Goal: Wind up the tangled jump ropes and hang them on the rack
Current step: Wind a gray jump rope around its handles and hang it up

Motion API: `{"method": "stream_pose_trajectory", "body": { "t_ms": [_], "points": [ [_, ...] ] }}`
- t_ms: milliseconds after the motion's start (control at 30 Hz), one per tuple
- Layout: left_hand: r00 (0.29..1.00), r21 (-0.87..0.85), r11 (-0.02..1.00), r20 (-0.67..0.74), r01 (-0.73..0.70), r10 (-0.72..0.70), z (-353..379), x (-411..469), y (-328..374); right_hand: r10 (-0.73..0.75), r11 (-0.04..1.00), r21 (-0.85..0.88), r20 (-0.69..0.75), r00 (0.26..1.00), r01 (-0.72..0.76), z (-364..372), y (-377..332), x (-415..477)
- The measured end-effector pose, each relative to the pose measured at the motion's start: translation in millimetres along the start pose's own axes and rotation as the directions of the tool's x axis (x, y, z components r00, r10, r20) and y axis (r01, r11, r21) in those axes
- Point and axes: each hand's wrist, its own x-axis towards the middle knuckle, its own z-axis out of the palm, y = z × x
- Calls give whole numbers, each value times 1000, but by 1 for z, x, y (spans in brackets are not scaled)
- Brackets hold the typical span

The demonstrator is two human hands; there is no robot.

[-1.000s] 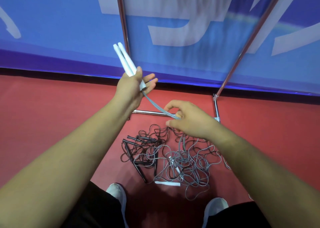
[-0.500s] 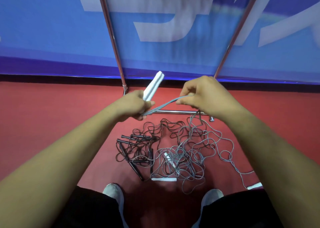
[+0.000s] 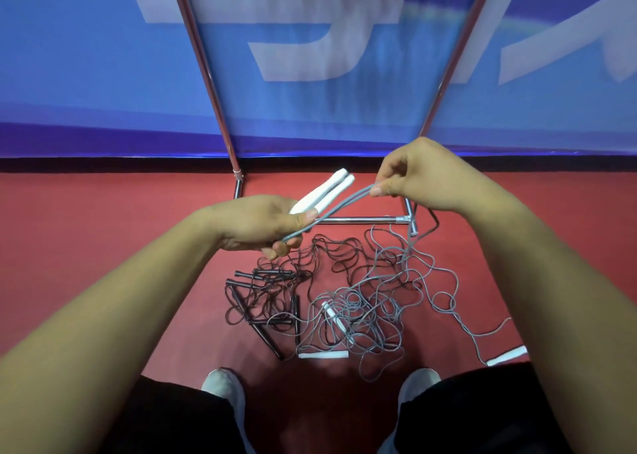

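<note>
Gripping a pair of white handles (image 3: pixel 329 191) side by side, the left hand (image 3: pixel 262 226) has its fingers curled round them and the thumb clamped on top, their tips aimed at the far edge of the red floor (image 3: pixel 103 247). Out of that fist runs the grey jump rope (image 3: pixel 344 202), doubled and taut, across to the right hand (image 3: pixel 424 178), which pinches both strands between thumb and forefinger. From there the cord drops past the base bar of the chrome rack (image 3: pixel 358 219) into the grey tangle (image 3: pixel 365 315) lying mid-floor, just ahead of the person's shoes.

Left of that heap and meshed with it sits the knot of black jump ropes (image 3: pixel 272 298). A loose white handle (image 3: pixel 323 354) lies at its near edge, and another (image 3: pixel 506 355) lies out toward the floor's right side. The rack's top rail is out of view.

My read is that this is the start of winding this one rope. Next, the pinched span needs folding back onto the handles to lay a loop, then the right hand slides down for fresh cord. That slack has to come free of the heap without dragging the other ropes up.
</note>
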Motion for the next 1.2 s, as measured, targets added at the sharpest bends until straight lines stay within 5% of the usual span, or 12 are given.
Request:
{"method": "stream_pose_trajectory", "body": {
  "t_ms": [233, 400, 600, 767, 1000, 1200],
  "points": [
    [955, 261, 964, 269, 49, -121, 10, -11, 4, 4, 997, 75, -102, 995, 4, 10, -7, 3],
    [913, 285, 919, 376, -274, 155, 9, -14, 10, 26, 978, 207, -100, 995, -4, 13, -3, 6],
    [877, -100, 873, -10, -478, 480, 2, -10, 10, 84, 915, 401, -68, 994, -50, 17, 7, 12],
    [785, -120, 816, -380, -566, 489, -14, -5, 10, 85, 899, 430, 18, 996, -84, 22, 8, 12],
    [733, -81, 801, -466, -593, 496, -22, -5, 8, 87, 874, 476, 50, 995, -101, 25, 2, 12],
    [687, -114, 837, -635, -535, 353, -38, -12, 6, 67, 837, 530, 143, 987, -133, 32, 3, 8]
  ]
}}
